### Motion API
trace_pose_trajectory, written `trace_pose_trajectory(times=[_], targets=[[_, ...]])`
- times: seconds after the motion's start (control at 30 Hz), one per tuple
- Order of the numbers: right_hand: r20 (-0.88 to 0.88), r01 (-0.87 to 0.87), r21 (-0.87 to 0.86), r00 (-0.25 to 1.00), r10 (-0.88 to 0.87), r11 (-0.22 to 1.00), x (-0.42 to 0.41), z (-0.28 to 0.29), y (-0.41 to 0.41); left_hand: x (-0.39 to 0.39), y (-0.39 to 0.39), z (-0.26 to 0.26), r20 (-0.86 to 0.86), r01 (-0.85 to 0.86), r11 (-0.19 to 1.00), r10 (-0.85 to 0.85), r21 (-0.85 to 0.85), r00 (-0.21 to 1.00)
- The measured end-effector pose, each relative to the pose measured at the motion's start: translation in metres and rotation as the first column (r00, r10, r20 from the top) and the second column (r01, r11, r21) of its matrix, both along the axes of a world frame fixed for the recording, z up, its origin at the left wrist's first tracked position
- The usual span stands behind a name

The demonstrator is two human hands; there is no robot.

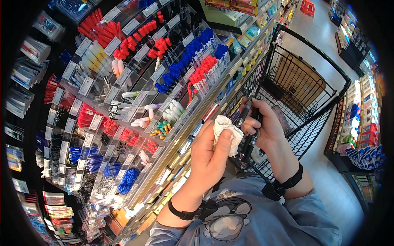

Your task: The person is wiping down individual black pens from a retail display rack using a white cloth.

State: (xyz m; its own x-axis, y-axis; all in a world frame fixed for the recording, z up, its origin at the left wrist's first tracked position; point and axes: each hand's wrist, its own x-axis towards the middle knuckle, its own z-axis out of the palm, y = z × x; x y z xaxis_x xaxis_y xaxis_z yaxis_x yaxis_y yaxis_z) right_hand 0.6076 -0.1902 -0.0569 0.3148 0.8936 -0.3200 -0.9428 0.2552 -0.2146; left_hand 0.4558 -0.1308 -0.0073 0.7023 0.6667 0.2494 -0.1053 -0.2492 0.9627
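Note:
My left hand (209,153) grips a crumpled white tissue or cloth (227,133) between thumb and fingers. Close beside it on the right, my right hand (267,126) holds several dark pens (246,112), one upright near the tissue and others lower in the palm, pointing down. Whether the tissue touches the upper pen cannot be told. Both hands are over the near side of a black wire shopping cart (311,129). To the left stands a tiered clear pen display (147,107) with red, blue, black and white-capped pens and markers.
The cart's handle (320,52) curves at the upper right, with a brown panel (295,77) inside its frame. A shelf of packaged goods (360,123) stands across the aisle floor (326,175). A red stool (307,8) is far up the aisle. Hanging packets (23,73) line the left.

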Motion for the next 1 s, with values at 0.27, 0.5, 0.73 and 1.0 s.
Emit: trace_pose_trajectory(times=[0.27,0.5,0.73,1.0], targets=[[0.006,-0.006,0.013,1.0,0.006,1.0,0.0,0.001,-0.001,-0.001,-0.001,0.0,-0.017,0.004,1.0,-0.004,-0.015,1.0],[0.323,0.16,-0.017,0.935,-0.146,0.987,0.003,0.008,-0.005,-0.002,0.001,-0.007,-0.006,-0.043,0.994,0.043,-0.102,0.999],[0.662,0.314,0.042,0.702,-0.262,0.948,0.001,0.019,-0.01,-0.012,0.015,-0.032,-0.123,-0.049,0.997,0.042,-0.058,0.992],[0.713,0.296,0.039,0.661,-0.234,0.954,0.003,0.016,-0.015,-0.009,0.009,-0.03,0.028,-0.115,0.962,0.126,-0.248,0.992]])
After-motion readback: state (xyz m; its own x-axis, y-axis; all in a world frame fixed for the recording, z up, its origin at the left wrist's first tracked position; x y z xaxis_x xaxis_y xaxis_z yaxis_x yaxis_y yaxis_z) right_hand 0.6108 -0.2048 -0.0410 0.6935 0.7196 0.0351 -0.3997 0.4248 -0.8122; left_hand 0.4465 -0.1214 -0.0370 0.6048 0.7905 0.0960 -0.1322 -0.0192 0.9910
